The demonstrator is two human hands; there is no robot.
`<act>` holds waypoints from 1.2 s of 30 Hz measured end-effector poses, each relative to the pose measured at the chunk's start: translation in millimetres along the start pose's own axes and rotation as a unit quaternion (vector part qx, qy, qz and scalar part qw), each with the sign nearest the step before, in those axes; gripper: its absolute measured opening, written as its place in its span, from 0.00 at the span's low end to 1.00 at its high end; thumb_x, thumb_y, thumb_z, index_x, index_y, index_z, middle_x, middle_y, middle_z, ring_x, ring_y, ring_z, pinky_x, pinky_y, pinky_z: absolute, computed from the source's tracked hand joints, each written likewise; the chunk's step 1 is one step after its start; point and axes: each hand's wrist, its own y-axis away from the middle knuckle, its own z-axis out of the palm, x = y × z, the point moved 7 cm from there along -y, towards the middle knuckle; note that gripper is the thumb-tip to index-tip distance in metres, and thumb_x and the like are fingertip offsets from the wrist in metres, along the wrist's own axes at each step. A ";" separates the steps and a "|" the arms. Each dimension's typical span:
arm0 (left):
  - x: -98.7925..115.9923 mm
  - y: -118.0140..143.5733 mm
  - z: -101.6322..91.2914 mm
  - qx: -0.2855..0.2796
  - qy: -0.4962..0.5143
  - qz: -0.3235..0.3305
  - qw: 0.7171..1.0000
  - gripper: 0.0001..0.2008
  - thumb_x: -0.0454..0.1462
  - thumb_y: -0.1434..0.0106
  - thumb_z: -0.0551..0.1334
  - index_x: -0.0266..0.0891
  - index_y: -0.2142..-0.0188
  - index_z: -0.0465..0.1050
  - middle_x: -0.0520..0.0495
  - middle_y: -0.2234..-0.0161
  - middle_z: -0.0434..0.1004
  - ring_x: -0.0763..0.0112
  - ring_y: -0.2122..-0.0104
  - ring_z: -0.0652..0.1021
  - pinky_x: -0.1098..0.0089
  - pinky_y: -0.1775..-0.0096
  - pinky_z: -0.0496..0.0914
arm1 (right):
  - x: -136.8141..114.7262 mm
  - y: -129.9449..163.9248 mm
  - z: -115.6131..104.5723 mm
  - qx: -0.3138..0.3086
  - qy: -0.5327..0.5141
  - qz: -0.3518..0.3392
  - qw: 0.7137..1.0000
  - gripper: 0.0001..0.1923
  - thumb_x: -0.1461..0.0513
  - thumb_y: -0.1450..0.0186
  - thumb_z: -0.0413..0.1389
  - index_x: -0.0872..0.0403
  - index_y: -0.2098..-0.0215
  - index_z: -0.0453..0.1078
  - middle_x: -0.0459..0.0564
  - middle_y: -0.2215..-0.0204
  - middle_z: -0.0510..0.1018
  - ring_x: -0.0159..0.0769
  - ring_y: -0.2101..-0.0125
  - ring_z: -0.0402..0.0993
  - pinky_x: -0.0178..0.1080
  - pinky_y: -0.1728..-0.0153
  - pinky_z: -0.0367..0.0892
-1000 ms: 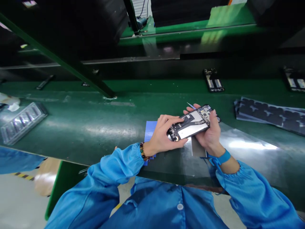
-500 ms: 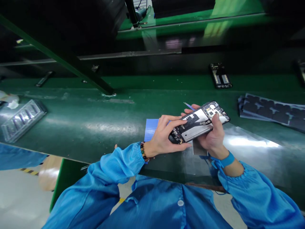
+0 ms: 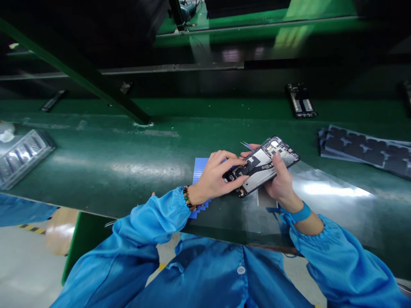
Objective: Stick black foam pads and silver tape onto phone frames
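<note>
Both my hands are up over the green bench point(image 3: 135, 171), working one opened phone point(image 3: 261, 164). My right hand point(image 3: 281, 182) cradles it from below, fingers wrapped round its far edge and thumb laid across the top, clamped on it, tilted, circuit side up. My left hand point(image 3: 215, 177) grips its near end, forefinger pressing on the black part inside. Just under my left wrist lies a stack of blue sheets point(image 3: 199, 171). Beyond my right hand, sheets of dark pads point(image 3: 362, 149). Further off, past my fingertips, another opened phone point(image 3: 302, 100) lies flat. Far out left of my left hand, a clear tray point(image 3: 21, 156).
</note>
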 end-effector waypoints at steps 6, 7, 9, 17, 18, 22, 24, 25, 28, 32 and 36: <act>3.3 -0.1 -2.3 0.013 -0.052 0.042 0.998 0.13 0.40 0.29 0.70 0.44 0.47 0.77 0.44 0.53 0.84 0.63 0.54 0.84 0.59 0.54 0.78 | 1.6 0.4 -0.5 -0.002 0.047 -0.013 0.999 0.35 0.30 0.33 0.57 0.44 0.41 0.74 0.52 0.46 0.87 0.51 0.47 0.86 0.54 0.45 0.82; 4.4 -0.2 -2.4 0.010 -0.065 0.051 0.996 0.12 0.39 0.29 0.69 0.44 0.47 0.77 0.44 0.54 0.85 0.63 0.55 0.85 0.60 0.55 0.79 | 1.6 0.4 -0.3 0.000 0.048 -0.013 0.999 0.35 0.31 0.32 0.57 0.44 0.41 0.73 0.52 0.46 0.87 0.51 0.47 0.86 0.54 0.45 0.82; 8.0 -0.3 -2.2 0.002 -0.091 0.077 0.993 0.09 0.39 0.29 0.69 0.44 0.49 0.78 0.44 0.54 0.86 0.63 0.57 0.85 0.60 0.57 0.80 | 1.7 0.4 -0.7 0.007 0.050 -0.012 0.999 0.34 0.31 0.31 0.56 0.44 0.41 0.73 0.51 0.47 0.87 0.50 0.47 0.86 0.54 0.44 0.82; 7.8 -2.6 -8.0 0.031 -0.097 0.090 0.991 0.06 0.33 0.26 0.66 0.42 0.51 0.77 0.45 0.55 0.87 0.66 0.58 0.86 0.63 0.56 0.82 | 5.3 -2.1 -4.9 0.026 0.026 -0.011 0.999 0.32 0.34 0.31 0.59 0.45 0.42 0.75 0.52 0.48 0.88 0.49 0.47 0.87 0.54 0.42 0.81; 5.4 -3.2 -8.1 0.031 -0.088 0.076 0.993 0.08 0.32 0.25 0.64 0.42 0.49 0.77 0.45 0.54 0.86 0.66 0.57 0.86 0.63 0.55 0.82 | 5.6 -2.3 -5.6 0.030 0.024 -0.010 0.999 0.31 0.34 0.31 0.59 0.45 0.42 0.75 0.52 0.48 0.88 0.49 0.48 0.87 0.54 0.43 0.81; 3.7 -3.5 -4.7 0.004 -0.107 0.063 0.992 0.12 0.32 0.25 0.63 0.44 0.45 0.77 0.46 0.56 0.87 0.66 0.59 0.85 0.62 0.57 0.81 | 6.1 -2.0 -6.1 0.034 0.046 -0.007 0.998 0.32 0.34 0.30 0.58 0.45 0.42 0.75 0.52 0.49 0.88 0.49 0.49 0.87 0.54 0.44 0.82; 6.6 -2.4 -3.7 -0.001 -0.122 0.079 0.989 0.13 0.32 0.27 0.63 0.43 0.45 0.77 0.47 0.57 0.87 0.65 0.60 0.85 0.62 0.59 0.80 | 5.8 -1.5 -5.2 0.030 0.051 -0.011 0.998 0.32 0.34 0.31 0.59 0.45 0.42 0.76 0.52 0.49 0.88 0.49 0.49 0.87 0.53 0.43 0.81; 7.5 -2.0 -3.9 0.001 -0.124 0.085 0.989 0.14 0.32 0.27 0.64 0.43 0.44 0.77 0.47 0.57 0.87 0.65 0.60 0.84 0.62 0.59 0.79 | 5.7 -1.3 -4.9 0.029 0.050 -0.013 0.998 0.31 0.34 0.31 0.60 0.45 0.43 0.76 0.51 0.49 0.88 0.49 0.49 0.87 0.53 0.43 0.81; 4.0 -2.8 -6.2 0.010 -0.086 0.066 0.994 0.15 0.31 0.27 0.63 0.43 0.43 0.77 0.46 0.55 0.86 0.65 0.59 0.84 0.62 0.58 0.79 | 6.5 -0.9 -4.5 0.026 0.030 -0.010 0.999 0.30 0.35 0.32 0.62 0.45 0.44 0.77 0.51 0.50 0.88 0.49 0.51 0.88 0.53 0.45 0.82; -12.2 -8.6 -7.1 -0.022 0.090 -0.024 0.995 0.13 0.34 0.26 0.64 0.42 0.44 0.80 0.45 0.55 0.86 0.68 0.58 0.83 0.66 0.56 0.79 | 5.6 -0.5 -3.2 0.028 0.005 -0.001 1.000 0.31 0.35 0.32 0.63 0.46 0.44 0.78 0.50 0.51 0.88 0.48 0.53 0.88 0.51 0.47 0.83; -19.9 -15.2 -10.2 -0.077 0.225 -0.053 0.970 0.10 0.37 0.26 0.68 0.41 0.48 0.83 0.43 0.55 0.86 0.67 0.57 0.83 0.67 0.54 0.77 | 1.7 0.7 -1.3 0.033 -0.026 0.012 0.999 0.33 0.34 0.34 0.64 0.48 0.46 0.80 0.51 0.54 0.89 0.46 0.54 0.88 0.49 0.48 0.83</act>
